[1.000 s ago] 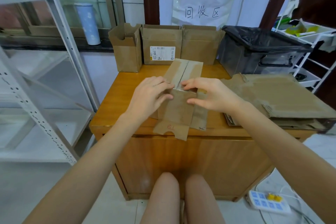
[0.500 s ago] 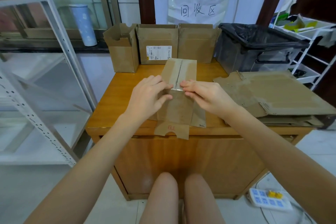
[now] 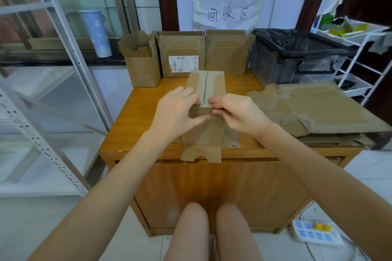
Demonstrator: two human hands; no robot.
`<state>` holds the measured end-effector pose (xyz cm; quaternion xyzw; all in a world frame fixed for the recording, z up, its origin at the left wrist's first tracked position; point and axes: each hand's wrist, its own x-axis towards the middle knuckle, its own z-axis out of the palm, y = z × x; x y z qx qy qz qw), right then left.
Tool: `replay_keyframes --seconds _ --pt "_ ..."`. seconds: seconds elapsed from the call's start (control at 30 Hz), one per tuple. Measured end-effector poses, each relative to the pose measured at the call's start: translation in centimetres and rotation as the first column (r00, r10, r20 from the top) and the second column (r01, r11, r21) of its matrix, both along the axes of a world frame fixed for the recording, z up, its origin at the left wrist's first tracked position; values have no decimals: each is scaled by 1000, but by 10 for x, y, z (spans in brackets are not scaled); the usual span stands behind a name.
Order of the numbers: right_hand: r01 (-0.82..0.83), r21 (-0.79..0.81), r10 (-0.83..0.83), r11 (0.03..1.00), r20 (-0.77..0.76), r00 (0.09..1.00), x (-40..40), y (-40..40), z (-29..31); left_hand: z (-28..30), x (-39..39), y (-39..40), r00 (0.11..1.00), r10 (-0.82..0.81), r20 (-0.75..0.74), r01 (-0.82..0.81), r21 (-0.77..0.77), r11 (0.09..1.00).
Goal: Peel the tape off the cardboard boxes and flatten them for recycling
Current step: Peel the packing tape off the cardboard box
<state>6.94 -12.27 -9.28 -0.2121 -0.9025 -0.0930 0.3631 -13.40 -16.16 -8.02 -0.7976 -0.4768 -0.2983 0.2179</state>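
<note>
At frame centre on the wooden desk, clear tape on a small brown cardboard box is pinched by the right hand and steadied by the left hand, while three upright boxes remain behind and flattened cardboard is stacked right.

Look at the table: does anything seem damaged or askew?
The flattened cardboard stack at the right looks scuffed and torn, and overhangs the table edge. The box being worked on also pokes past the front edge.

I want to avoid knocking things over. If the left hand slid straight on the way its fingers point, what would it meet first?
Its fingers point right, across the box, so the left hand would probably meet the right hand first, at the taped seam; the gap looks tiny.
</note>
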Motion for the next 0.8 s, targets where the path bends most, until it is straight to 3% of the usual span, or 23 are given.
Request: replay_keyframes --seconds 0.2,0.4,0.53,0.8 --pt "2 -41 -4 999 -40 999 -2 -2 2 8 7 5 995 -17 -99 25 83 996" --pt "71 -158 -82 985 -59 995 -4 -5 16 -2 7 8 964 -198 -175 218 107 970" --pt "4 -243 7 970 42 999 2 -2 22 -1 10 8 960 -165 -226 213 208 955" --pt "17 -287 -14 958 12 1000 5 2 14 -6 12 13 955 -158 -252 212 203 956"
